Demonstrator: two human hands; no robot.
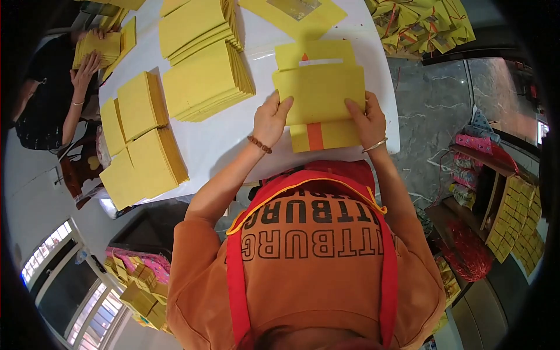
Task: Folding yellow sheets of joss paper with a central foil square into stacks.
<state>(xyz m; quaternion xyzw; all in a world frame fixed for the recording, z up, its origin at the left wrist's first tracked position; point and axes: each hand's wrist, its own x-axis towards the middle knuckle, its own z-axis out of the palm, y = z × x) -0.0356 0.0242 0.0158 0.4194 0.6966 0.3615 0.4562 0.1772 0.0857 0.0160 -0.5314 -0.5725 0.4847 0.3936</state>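
Between both hands is a yellow paper bundle, held level over the near part of the white table. My left hand grips its left edge, thumb on top. On its right edge my right hand closes the same way, thumb on the upper face. Below the bundle lies a yellow paper sheet with an orange-red strip across it. Past the bundle's far edge another yellow piece shows, with a white band and a small orange tip. How thick the held bundle is, I cannot tell.
Tall yellow paper stacks and lower stacks stand left on the white table. A printed yellow sheet lies at the far side. At far left a co-worker's hand touches yellow paper. Tied yellow packets heap at far right.
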